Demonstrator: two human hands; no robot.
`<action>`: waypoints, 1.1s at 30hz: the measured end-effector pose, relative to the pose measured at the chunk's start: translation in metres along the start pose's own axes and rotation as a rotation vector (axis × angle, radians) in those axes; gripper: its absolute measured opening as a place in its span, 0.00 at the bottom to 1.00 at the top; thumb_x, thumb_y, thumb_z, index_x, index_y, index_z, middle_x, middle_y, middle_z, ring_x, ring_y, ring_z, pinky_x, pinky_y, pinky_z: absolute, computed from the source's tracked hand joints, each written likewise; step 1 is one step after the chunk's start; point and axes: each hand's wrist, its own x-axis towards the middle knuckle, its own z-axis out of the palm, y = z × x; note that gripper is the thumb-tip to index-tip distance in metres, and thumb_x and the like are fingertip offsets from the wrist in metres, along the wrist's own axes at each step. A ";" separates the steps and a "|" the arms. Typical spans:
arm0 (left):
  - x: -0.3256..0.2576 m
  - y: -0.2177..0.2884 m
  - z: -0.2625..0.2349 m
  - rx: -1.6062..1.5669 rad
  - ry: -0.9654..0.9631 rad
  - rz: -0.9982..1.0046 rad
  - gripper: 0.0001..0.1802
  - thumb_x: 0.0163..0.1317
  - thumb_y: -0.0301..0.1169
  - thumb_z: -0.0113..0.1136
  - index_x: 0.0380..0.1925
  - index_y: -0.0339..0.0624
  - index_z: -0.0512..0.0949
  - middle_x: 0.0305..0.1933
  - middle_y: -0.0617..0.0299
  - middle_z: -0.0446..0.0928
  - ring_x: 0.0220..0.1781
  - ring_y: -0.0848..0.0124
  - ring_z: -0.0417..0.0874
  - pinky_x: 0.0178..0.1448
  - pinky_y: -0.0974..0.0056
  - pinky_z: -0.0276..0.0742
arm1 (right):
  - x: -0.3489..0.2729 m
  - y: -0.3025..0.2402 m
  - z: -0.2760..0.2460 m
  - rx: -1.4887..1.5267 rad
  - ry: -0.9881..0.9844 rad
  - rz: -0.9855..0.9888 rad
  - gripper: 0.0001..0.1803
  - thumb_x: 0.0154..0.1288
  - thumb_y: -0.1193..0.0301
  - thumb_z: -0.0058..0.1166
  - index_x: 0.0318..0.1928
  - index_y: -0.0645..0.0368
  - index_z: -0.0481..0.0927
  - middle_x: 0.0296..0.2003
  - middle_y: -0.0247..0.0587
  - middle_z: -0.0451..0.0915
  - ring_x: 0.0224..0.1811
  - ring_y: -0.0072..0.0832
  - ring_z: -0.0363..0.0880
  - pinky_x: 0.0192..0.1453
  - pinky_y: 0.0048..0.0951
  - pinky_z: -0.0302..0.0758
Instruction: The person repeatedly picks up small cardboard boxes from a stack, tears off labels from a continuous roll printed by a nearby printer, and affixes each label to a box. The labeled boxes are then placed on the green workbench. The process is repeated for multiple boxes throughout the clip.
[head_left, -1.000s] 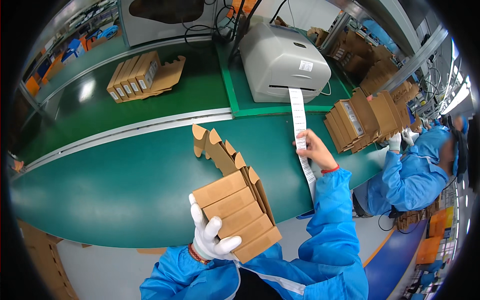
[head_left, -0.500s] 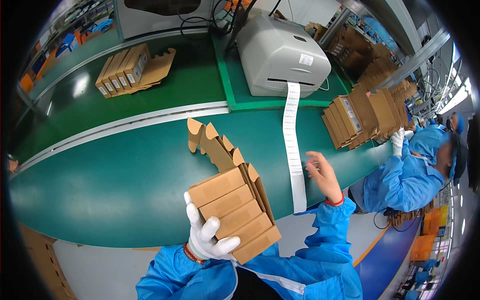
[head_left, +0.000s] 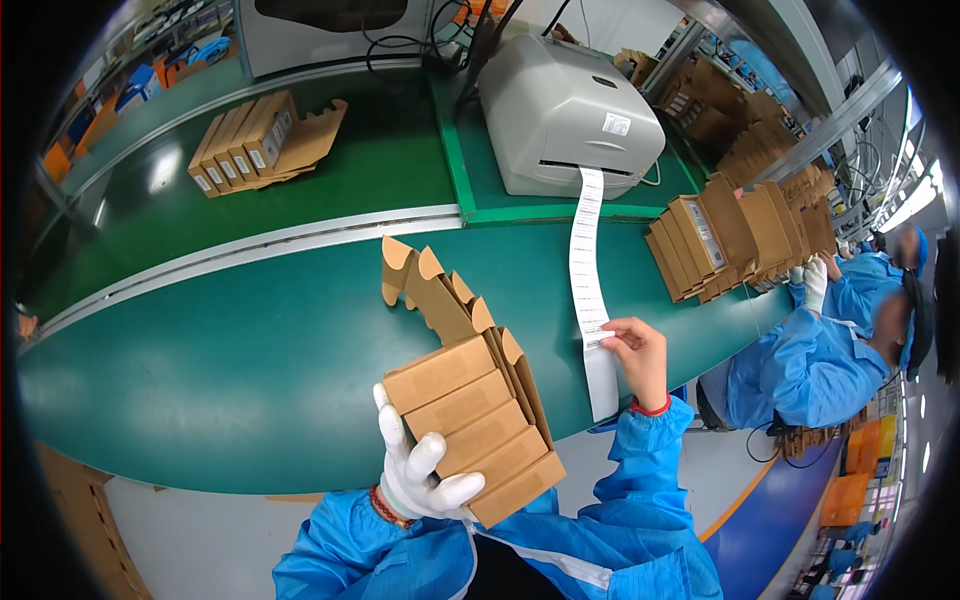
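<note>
My left hand, in a white glove, grips a row of several small brown cardboard boxes by their near left side. Their lids and flaps stand open and fan out toward the far side. A long white strip of printed labels hangs out of the grey label printer and runs toward me over the green table. My bare right hand pinches the strip's right edge between thumb and fingers, a little above its blank lower end.
On the green conveyor belt at the far left lies a group of labelled cardboard boxes. More open boxes stand in a row at the right. Beyond them sits a co-worker in blue with a white-gloved hand.
My right hand has moved left and closed on the edge of the label strip, which bends slightly. My left hand and the boxes have barely shifted.
</note>
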 end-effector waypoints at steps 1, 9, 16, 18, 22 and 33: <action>0.000 0.000 0.001 -0.003 0.001 0.000 0.30 0.52 0.55 0.57 0.55 0.69 0.62 0.70 0.56 0.48 0.72 0.34 0.33 0.65 0.21 0.33 | -0.003 -0.006 0.001 -0.108 0.034 -0.071 0.10 0.50 0.88 0.57 0.35 0.65 0.79 0.28 0.39 0.81 0.32 0.23 0.80 0.39 0.20 0.75; 0.001 -0.002 0.008 -0.008 0.037 0.002 0.28 0.54 0.53 0.55 0.55 0.67 0.63 0.68 0.54 0.51 0.72 0.35 0.36 0.65 0.21 0.34 | -0.034 -0.069 0.005 -0.532 0.261 -0.530 0.08 0.47 0.88 0.57 0.29 0.65 0.77 0.26 0.45 0.78 0.27 0.34 0.78 0.33 0.26 0.72; 0.007 -0.008 0.020 -0.080 0.084 0.038 0.24 0.57 0.54 0.49 0.53 0.66 0.66 0.66 0.55 0.55 0.72 0.35 0.40 0.64 0.21 0.35 | -0.041 -0.120 0.024 -0.669 0.567 -0.809 0.11 0.48 0.88 0.57 0.33 0.63 0.78 0.32 0.44 0.78 0.32 0.36 0.78 0.37 0.28 0.75; 0.004 -0.009 0.021 -0.073 0.084 0.033 0.24 0.57 0.55 0.49 0.53 0.66 0.66 0.66 0.55 0.55 0.72 0.35 0.40 0.64 0.21 0.34 | -0.045 -0.134 0.037 -0.432 0.368 -0.772 0.10 0.48 0.87 0.58 0.33 0.63 0.79 0.30 0.43 0.78 0.31 0.35 0.77 0.36 0.27 0.75; 0.004 -0.009 0.023 -0.063 0.095 0.026 0.25 0.57 0.57 0.48 0.54 0.67 0.66 0.66 0.55 0.56 0.72 0.35 0.41 0.64 0.21 0.35 | -0.027 -0.164 0.070 -0.100 -0.245 -0.446 0.06 0.50 0.82 0.62 0.31 0.63 0.80 0.27 0.40 0.78 0.25 0.26 0.77 0.28 0.22 0.74; 0.008 -0.014 0.033 -0.068 0.083 0.025 0.27 0.57 0.62 0.45 0.54 0.68 0.67 0.66 0.56 0.56 0.72 0.37 0.43 0.63 0.20 0.37 | -0.002 -0.150 0.104 0.029 -0.356 -0.166 0.05 0.53 0.78 0.62 0.31 0.65 0.80 0.22 0.39 0.78 0.19 0.20 0.78 0.22 0.17 0.72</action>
